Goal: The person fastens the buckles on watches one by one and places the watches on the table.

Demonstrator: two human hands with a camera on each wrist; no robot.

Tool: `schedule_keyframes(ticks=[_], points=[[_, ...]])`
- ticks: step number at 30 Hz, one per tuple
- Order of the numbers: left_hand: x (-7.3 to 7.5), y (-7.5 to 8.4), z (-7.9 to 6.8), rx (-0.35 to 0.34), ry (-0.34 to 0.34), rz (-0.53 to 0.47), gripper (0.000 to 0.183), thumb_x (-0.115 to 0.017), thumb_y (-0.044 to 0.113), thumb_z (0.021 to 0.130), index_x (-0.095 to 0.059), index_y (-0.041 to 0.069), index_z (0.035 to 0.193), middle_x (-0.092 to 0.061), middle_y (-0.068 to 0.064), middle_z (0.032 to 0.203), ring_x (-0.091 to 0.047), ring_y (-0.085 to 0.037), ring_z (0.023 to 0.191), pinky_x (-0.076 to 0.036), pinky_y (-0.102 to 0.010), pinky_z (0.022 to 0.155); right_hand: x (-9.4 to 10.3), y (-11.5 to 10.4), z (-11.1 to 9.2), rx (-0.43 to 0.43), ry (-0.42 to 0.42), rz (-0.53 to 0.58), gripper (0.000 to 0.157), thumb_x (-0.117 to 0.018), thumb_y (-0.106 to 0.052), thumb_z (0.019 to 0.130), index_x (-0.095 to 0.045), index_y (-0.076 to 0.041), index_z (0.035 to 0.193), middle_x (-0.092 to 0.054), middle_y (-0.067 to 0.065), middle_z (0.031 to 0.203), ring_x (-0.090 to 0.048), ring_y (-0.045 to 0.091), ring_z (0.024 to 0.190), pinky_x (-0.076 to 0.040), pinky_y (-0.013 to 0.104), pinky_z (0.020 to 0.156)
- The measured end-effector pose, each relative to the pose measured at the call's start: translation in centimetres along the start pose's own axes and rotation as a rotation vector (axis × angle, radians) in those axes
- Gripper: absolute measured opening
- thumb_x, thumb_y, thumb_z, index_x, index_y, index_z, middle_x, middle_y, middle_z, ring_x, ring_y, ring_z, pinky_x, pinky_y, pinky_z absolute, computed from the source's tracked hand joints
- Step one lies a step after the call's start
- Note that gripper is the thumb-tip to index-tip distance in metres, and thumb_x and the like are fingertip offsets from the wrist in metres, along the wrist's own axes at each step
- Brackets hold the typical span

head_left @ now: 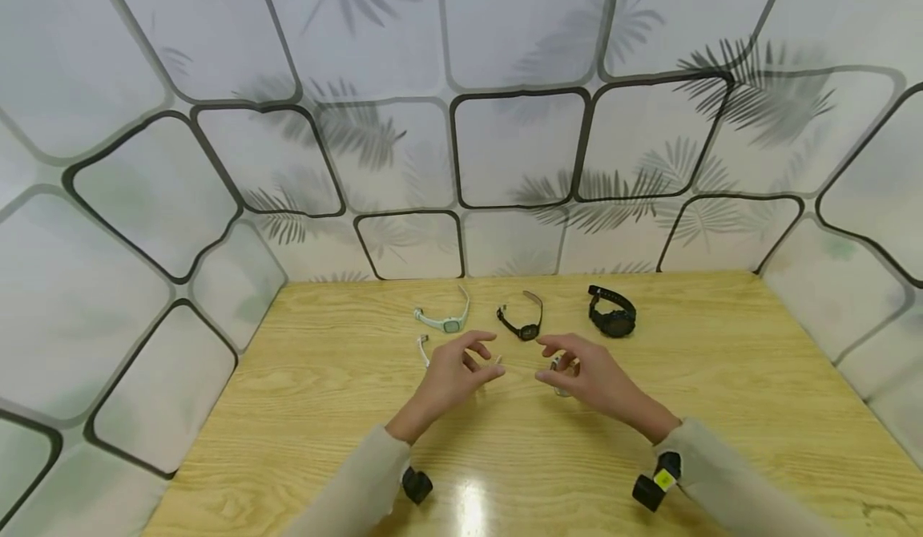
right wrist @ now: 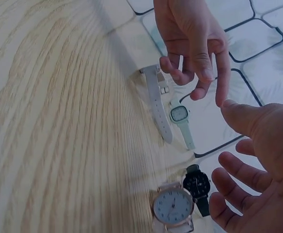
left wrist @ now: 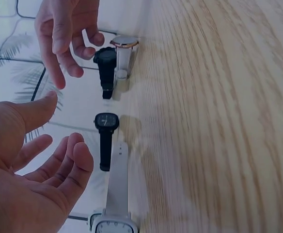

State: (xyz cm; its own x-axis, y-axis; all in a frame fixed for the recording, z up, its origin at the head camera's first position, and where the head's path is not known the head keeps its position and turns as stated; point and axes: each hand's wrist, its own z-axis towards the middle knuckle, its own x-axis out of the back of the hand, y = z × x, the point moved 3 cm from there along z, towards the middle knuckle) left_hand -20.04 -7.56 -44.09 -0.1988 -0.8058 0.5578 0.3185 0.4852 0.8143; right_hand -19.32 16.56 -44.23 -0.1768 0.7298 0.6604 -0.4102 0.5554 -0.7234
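Note:
My left hand (head_left: 450,373) hovers over the table with loosely bent fingers and holds nothing. Beneath and behind it lies a white watch (left wrist: 117,187), partly hidden in the head view. Facing it, my right hand (head_left: 587,373) is also empty, its fingers relaxed and apart from the left. Nearest to that hand is a white-strapped watch with a rose-gold rim (right wrist: 173,206), mostly covered in the head view. Farther back lie a mint-green watch (head_left: 451,325), a small black watch (head_left: 530,332) in the middle, and a bigger black watch (head_left: 616,323) on the right.
A light wood-grain table (head_left: 303,417) carries the watches. Pale patterned fabric (head_left: 519,152) with dark outlines and leaf prints rises behind the table and along both sides. Black cameras (head_left: 417,485) are strapped at both wrists over light sleeves.

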Motion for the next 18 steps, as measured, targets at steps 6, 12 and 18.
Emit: schedule_keyframes(ticks=[6,12,18], points=[[1.3,-0.7,-0.6,-0.01,0.036,-0.025,0.048,-0.08,0.022,0.093,-0.064,0.011,0.136,-0.069,-0.014,0.108,-0.066,-0.016,0.078,-0.056,-0.027,0.063,-1.2,-0.7,0.5,0.022,-0.005,0.016,0.052,-0.076,-0.028,0.096,-0.061,-0.011,0.142,-0.068,0.013,0.118,-0.064,0.012,0.086,-0.054,0.028,0.068],[2.1,-1.4,-1.2,-0.003,0.066,-0.04,0.047,-0.08,0.02,0.093,-0.065,0.01,0.135,-0.069,-0.017,0.108,-0.067,-0.017,0.078,-0.056,-0.025,0.063,-2.1,-1.2,0.9,0.005,-0.018,0.055,0.054,-0.076,-0.029,0.096,-0.059,-0.013,0.144,-0.07,0.012,0.117,-0.065,0.011,0.085,-0.054,0.028,0.066],[2.5,-1.8,-1.7,-0.023,0.094,-0.044,0.045,-0.08,0.018,0.092,-0.066,0.009,0.134,-0.069,-0.016,0.105,-0.067,-0.019,0.077,-0.057,-0.025,0.065,-2.7,-1.4,1.0,0.009,-0.034,0.071,0.056,-0.075,-0.029,0.096,-0.058,-0.008,0.145,-0.07,0.013,0.117,-0.065,0.011,0.082,-0.055,0.027,0.067]])
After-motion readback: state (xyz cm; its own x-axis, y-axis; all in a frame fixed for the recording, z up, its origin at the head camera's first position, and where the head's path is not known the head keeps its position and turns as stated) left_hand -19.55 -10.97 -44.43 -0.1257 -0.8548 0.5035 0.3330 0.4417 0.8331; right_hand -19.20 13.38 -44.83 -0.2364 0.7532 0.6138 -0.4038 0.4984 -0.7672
